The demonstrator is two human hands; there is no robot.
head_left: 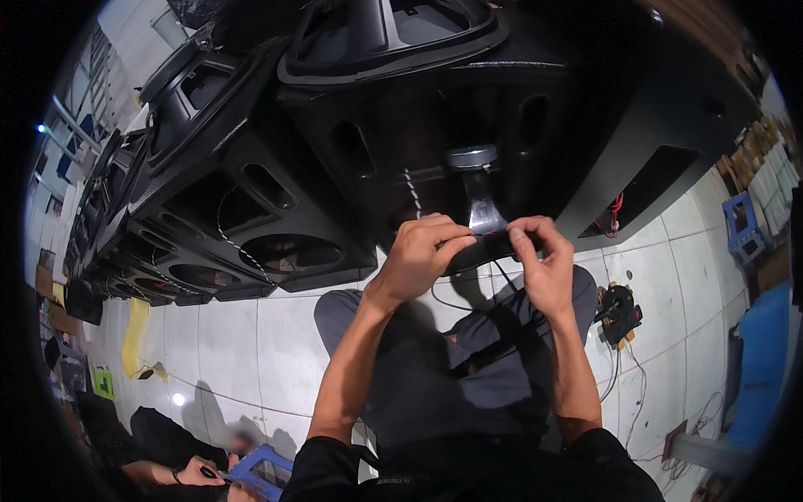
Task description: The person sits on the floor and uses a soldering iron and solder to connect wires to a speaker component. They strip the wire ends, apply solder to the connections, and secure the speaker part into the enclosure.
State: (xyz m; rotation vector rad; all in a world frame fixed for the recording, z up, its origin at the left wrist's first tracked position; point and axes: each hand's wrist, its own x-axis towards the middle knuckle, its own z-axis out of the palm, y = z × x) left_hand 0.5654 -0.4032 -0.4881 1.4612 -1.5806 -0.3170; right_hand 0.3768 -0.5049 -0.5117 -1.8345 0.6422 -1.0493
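A horn tweeter [483, 203], with a silver round driver at its far end and a dark flared mouth toward me, is in front of a black speaker cabinet [619, 109]. My left hand [422, 255] is closed at the left edge of the horn's mouth, thumb against fingers. At the right edge, the thumb and forefinger of my right hand [544, 259] pinch together. Anything thin between the fingertips is too small to make out. Beside my left hand a black-and-white twisted wire [411, 191] comes out of the cabinet.
More black speaker cabinets [251, 226] stand in a row leftward, with loose speaker frames [393, 33] on top. A black power tool [619, 308] lies by my right knee. Lower left, another person's hands [205, 473] are near a blue plastic stool [263, 470]. Cables [694, 422] trail lower right.
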